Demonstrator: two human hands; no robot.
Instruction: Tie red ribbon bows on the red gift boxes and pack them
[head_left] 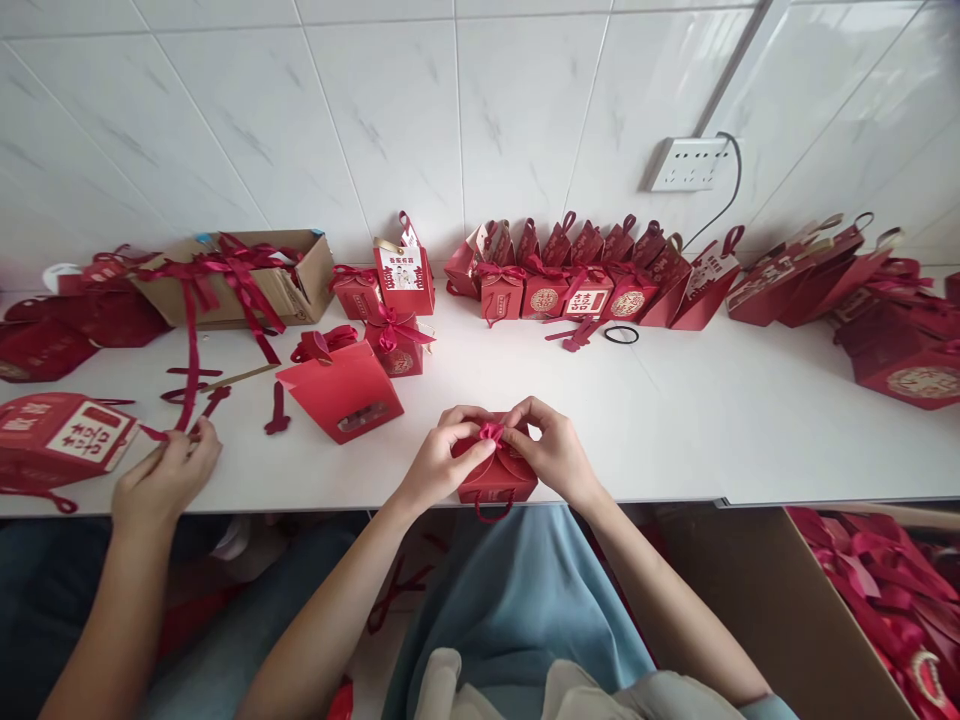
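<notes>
Red box (496,474) is set at near edge of table (675,430), cord loop (493,520) pointed out over it, long axis unclear; ribbon bow (491,431) is pinched in grip of left hand (442,452) and right hand (551,450).

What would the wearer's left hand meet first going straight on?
The pink bow on the small red box, which the left hand seems to touch; past that, probably the right hand.

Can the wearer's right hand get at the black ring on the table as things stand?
Probably yes: only bare white tabletop shows between the right hand and the black ring. It would likely have to leave the ribbon bow first.
</notes>
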